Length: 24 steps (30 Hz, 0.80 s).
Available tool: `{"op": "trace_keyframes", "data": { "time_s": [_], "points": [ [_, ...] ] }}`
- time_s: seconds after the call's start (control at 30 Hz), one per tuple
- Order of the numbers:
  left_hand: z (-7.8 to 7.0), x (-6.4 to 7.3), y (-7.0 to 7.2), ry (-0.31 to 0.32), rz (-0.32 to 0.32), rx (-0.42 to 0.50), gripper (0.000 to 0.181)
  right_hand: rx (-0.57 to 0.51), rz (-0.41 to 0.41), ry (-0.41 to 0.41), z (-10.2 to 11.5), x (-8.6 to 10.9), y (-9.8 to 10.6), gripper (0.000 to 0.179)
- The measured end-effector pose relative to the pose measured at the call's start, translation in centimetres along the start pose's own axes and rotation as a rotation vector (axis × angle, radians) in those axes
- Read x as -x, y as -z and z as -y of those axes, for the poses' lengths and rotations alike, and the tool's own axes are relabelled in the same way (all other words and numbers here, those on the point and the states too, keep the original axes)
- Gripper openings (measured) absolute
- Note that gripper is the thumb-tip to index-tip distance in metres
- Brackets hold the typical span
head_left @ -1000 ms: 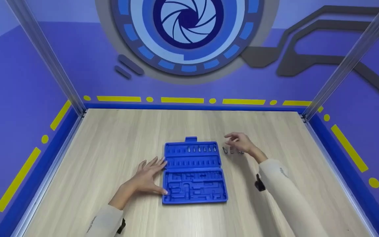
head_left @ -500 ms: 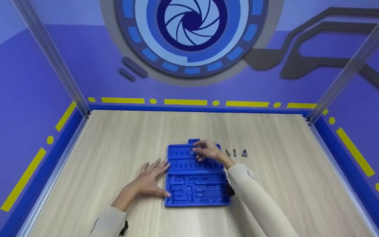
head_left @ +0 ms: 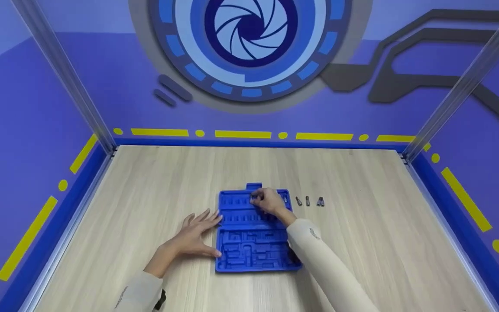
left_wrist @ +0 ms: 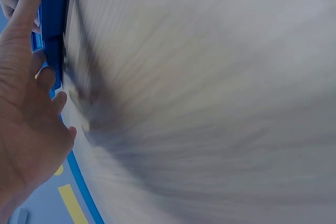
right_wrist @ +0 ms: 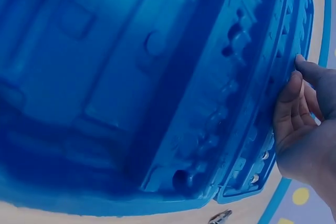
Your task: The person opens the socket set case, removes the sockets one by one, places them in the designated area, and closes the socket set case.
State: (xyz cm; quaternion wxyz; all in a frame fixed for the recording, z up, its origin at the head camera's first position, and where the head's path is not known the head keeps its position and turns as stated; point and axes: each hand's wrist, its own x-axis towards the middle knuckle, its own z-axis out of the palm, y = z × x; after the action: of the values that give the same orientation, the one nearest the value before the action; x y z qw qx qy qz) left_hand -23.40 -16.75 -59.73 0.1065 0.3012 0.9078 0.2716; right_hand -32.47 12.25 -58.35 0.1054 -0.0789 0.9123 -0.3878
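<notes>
An open blue tool case with moulded slots lies on the wooden table. My left hand rests along its left side, fingers spread and thumb at the lower edge; the left wrist view shows this thumb against the blue wall. Over the top row of slots, my right hand pinches a small metal screwdriver bit, mostly hidden by the fingers. Seated bits show further along that row in the right wrist view. Right of the case lie several loose bits.
A wood-grain table spreads around the case. Blue walls with yellow dashes enclose it at the back and sides, with metal posts at the corners. The case's latch sticks out at its far edge.
My right hand has moved left from the loose bits to the top row of slots, and its fingertips now sit lower at a slot. The left hand has stayed on the case.
</notes>
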Motion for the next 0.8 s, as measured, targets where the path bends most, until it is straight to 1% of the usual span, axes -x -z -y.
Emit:
{"op": "trace_keyframes", "data": {
  "time_s": [0.2, 0.37, 0.43, 0.5, 0.57, 0.67, 0.8],
  "points": [
    [-0.04, 0.37, 0.29, 0.019, -0.008, -0.031, 0.118, 0.007, 0.014, -0.020, 0.76, -0.09, -0.29, 0.031],
    [-0.25, 0.19, 0.40, 0.013, -0.014, -0.038, 0.119, 0.053, 0.012, -0.039, 1.03, -0.21, -0.34, 0.028],
    [-0.33, 0.06, 0.48, 0.009, -0.017, -0.042, 0.119, 0.060, 0.005, -0.028, 1.05, -0.25, -0.31, 0.026],
    [-0.38, -0.02, 0.53, 0.006, -0.021, -0.046, 0.120, 0.041, 0.001, -0.016, 1.06, -0.23, -0.25, 0.025],
    [-0.44, -0.09, 0.53, 0.005, -0.017, -0.050, 0.120, 0.018, -0.001, -0.008, 1.00, -0.16, -0.22, 0.024],
    [-0.62, -0.24, 0.53, 0.004, -0.002, -0.035, 0.119, 0.012, -0.002, -0.010, 0.83, 0.03, -0.16, 0.021],
    [-0.83, -0.44, 0.53, 0.018, 0.015, -0.010, 0.119, 0.044, -0.008, -0.002, 0.62, 0.36, -0.02, 0.014]
  ]
}}
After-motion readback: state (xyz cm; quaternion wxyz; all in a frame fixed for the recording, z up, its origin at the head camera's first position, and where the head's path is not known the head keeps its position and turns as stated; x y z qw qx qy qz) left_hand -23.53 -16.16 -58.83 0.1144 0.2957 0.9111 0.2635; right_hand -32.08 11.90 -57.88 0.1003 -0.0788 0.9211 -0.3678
